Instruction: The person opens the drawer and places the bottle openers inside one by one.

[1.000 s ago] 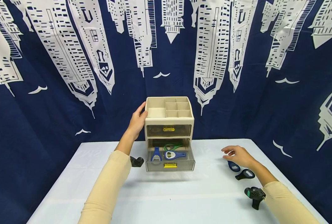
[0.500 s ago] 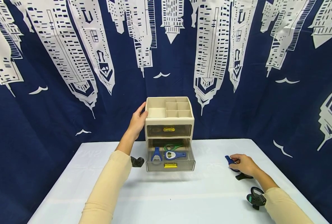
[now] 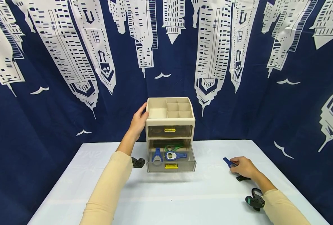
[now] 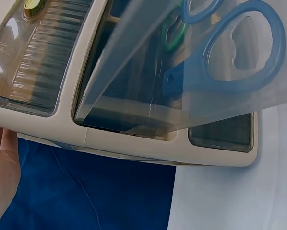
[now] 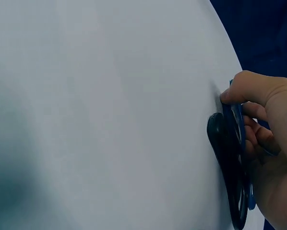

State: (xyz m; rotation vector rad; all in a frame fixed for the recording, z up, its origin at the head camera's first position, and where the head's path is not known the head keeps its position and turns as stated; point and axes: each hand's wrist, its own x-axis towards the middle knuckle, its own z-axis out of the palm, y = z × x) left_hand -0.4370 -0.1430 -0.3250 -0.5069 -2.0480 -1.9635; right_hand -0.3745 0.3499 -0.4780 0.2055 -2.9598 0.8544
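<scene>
My left hand [image 3: 138,123] rests against the left side of a cream drawer organizer [image 3: 170,120], fingers extended along its wall. In the left wrist view, only part of that hand [image 4: 2,167] shows. The organizer's smoky drawer [image 3: 152,167] is pulled out, holding an upright-lying blue bottle opener [image 3: 157,155], a sideways blue bottle opener [image 3: 180,155] and a green one [image 3: 177,146]. At the right, my right hand [image 3: 246,167] pinches another blue bottle opener [image 3: 227,161] low over the table. A black bottle opener [image 3: 241,178] lies beside and partly under that hand.
An upper drawer [image 3: 160,132] is closed, and a dark lower front [image 4: 222,132] shows beneath the pulled-out one. Near the right wrist's camera [image 3: 254,201] another black looped object [image 3: 257,190] is mostly hidden. A patterned navy curtain [image 3: 172,81] hangs behind the white table [image 3: 166,200].
My right hand has come down onto the blue bottle opener, taken hold of it and shifted it slightly left. My left hand and the drawer have stayed put.
</scene>
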